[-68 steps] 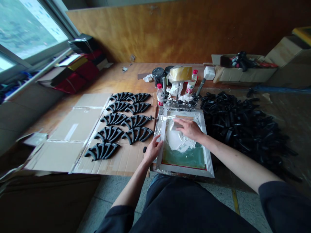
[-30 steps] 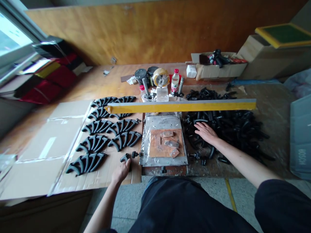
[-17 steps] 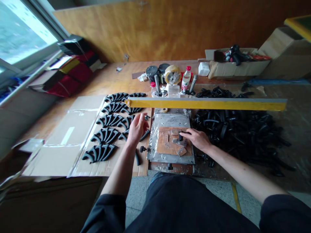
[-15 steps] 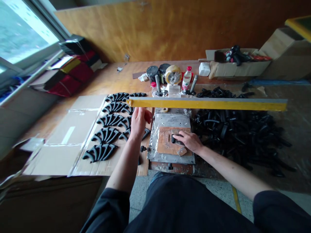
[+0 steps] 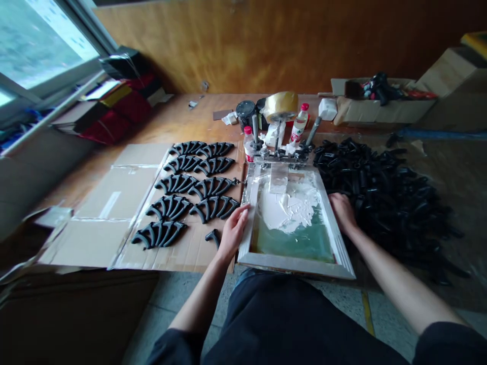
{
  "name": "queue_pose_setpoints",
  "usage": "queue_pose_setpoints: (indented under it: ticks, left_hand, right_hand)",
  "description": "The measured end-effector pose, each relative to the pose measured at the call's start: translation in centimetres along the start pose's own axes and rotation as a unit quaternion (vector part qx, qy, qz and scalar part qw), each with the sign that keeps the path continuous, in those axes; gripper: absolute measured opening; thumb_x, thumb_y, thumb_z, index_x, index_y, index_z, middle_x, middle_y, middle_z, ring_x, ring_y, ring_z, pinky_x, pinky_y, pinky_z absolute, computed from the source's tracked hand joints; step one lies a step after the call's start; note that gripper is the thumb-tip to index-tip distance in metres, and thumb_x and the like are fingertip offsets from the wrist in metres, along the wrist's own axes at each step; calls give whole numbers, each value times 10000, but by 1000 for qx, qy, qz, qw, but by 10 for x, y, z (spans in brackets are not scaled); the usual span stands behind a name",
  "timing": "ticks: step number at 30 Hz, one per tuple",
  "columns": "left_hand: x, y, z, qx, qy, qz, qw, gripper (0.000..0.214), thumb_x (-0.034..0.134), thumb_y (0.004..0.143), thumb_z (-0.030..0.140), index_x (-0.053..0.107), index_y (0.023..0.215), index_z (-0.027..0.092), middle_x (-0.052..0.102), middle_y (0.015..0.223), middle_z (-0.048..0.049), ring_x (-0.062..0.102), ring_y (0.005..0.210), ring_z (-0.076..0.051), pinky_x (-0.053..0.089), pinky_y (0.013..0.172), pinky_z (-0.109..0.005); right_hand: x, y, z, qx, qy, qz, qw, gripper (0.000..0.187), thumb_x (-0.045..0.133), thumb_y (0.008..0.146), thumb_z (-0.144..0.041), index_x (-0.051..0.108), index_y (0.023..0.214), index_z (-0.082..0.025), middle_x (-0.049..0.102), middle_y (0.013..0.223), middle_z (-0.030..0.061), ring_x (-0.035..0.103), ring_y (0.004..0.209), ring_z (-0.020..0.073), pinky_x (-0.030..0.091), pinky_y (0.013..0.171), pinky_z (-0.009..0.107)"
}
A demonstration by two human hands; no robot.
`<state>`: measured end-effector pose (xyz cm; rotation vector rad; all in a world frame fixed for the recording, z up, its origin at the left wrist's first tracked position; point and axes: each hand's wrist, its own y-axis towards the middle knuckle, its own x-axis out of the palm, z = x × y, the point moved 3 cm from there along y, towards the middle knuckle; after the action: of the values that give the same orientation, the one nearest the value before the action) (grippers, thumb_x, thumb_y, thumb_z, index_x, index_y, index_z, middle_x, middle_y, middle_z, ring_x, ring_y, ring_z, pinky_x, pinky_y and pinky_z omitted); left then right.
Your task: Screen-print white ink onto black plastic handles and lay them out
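A screen printing frame (image 5: 344, 261) lies lowered in front of me, with white ink (image 5: 289, 210) spread over the upper part of its green mesh. My left hand (image 5: 233, 230) grips the frame's left side rail, thumb and fingers at the edge. Beside the right rail, my right hand (image 5: 343, 213) is curled at the border of a heap of black plastic parts (image 5: 384, 203); what its fingers hold, if anything, is hidden. One curved black handle (image 5: 213, 236) lies alone near my left wrist.
Fanned rows of black handles (image 5: 169, 207) lie on flattened cardboard (image 5: 97, 223) at left. Behind the frame stand metal posts (image 5: 314, 131), red-capped bottles (image 5: 300, 124), dark tubs (image 5: 245, 112) and a tape roll (image 5: 280, 106). An open carton (image 5: 384, 110) sits at back right.
The frame has swung down from edge-on to lie over the base plate, hiding the small black part there. My left hand came lower with it; my right hand moved right, off the plate.
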<state>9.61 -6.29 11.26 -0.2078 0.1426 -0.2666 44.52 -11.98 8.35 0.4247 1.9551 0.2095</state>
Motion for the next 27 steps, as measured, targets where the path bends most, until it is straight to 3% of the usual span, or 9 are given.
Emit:
queue_pose_setpoints:
  ticks: [2,5,8,11,13,15,21,27]
  left_hand:
    - [3,-4,-21,-33,-21,-7,999,572,583,821,530,542,1297,215,618,798,-3,537,660,-118,417,599,-208]
    - [6,-3,-38,-35,-7,-1,999,602,611,802,514,508,1320,223,540,696,35,477,592,-92,374,551,-187]
    - [6,-1,-42,-27,9,0,1000,565,602,809,505,532,1292,222,498,665,47,445,585,-85,353,541,-180]
    - [6,0,-44,-36,7,0,999,549,591,814,504,537,1282,224,498,674,46,444,590,-88,351,537,-182]
    - [6,-1,-45,-40,6,2,999,550,591,811,505,540,1278,218,502,680,44,452,596,-91,366,549,-187]
    - [6,-1,-47,-42,9,5,999,542,584,816,506,543,1270,214,508,694,41,467,610,-95,382,569,-193]
    - [6,2,-51,-39,35,8,999,524,568,826,498,549,1263,210,502,677,47,474,606,-97,392,587,-203]
    - [7,3,-52,-45,64,6,997,501,550,837,493,548,1260,224,520,684,40,488,619,-105,398,597,-210]
  right_hand:
    - [-11,22,4,22,-15,39,999,236,452,931,-235,677,948,-166,631,957,114,587,894,221,490,839,408]
    - [-9,62,-33,-23,-28,52,998,314,572,851,-256,640,1147,-176,573,1194,138,537,1077,283,441,940,444]
    - [6,93,-90,-107,-59,-7,993,548,721,741,-321,575,1244,-160,509,1303,145,484,1146,319,421,945,454]
    - [18,106,-126,-117,-90,-115,982,389,757,708,-340,646,1036,-163,612,1091,115,544,1011,282,446,842,383]
    - [20,106,-133,-105,-95,-181,973,268,741,726,-352,651,915,-185,638,975,75,576,904,236,436,756,321]
    - [16,103,-134,-94,-98,-208,969,223,708,754,-376,646,885,-207,653,922,48,589,841,209,405,693,286]
    - [-3,87,-126,-65,-137,-171,974,224,611,812,-377,609,950,-200,691,862,61,604,761,211,353,613,274]
    - [6,51,-126,-53,-177,-147,972,156,545,853,-289,595,939,-168,687,827,111,615,784,234,391,649,294]
